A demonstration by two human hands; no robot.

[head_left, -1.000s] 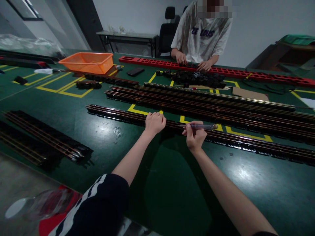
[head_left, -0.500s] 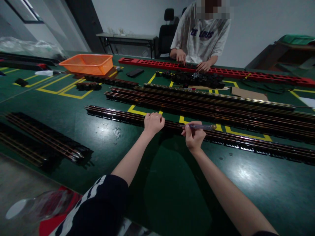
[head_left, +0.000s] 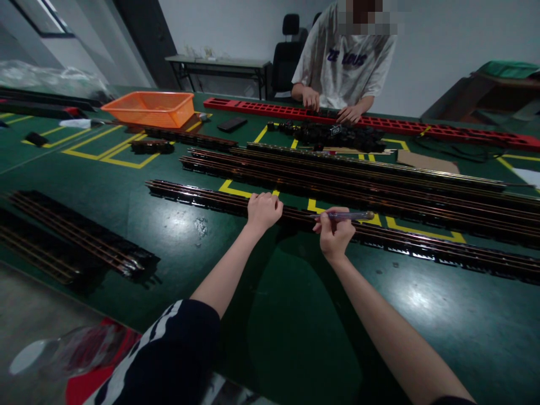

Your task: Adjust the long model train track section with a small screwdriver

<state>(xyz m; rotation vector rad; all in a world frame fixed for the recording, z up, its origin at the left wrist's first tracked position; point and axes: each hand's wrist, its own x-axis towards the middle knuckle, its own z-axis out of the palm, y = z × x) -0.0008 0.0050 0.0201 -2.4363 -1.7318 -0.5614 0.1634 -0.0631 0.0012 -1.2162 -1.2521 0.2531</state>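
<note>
A long black rail (head_left: 202,197) with thin copper-coloured bars along it lies across the green table in front of me. My left hand (head_left: 264,212) is closed over the rail, its fingers curled around the far side and partly hidden. To the right, my right hand (head_left: 336,233) pinches a slim pen-like tool (head_left: 352,216) with a translucent purplish barrel. The tool lies nearly level, its thin tip pointing left at the rail; whether it touches cannot be made out.
Several similar rails (head_left: 337,180) lie beyond, and shorter ones (head_left: 80,236) at left. An orange basket (head_left: 147,109), a dark phone-like slab (head_left: 232,124) and a red slotted frame (head_left: 447,132) are farther back. A co-worker (head_left: 343,67) has both hands at that frame. A clear bottle (head_left: 71,351) is lower left.
My right hand and the pen-like tool have shifted very slightly to the right. My left hand stays at the same spot on the rail.
</note>
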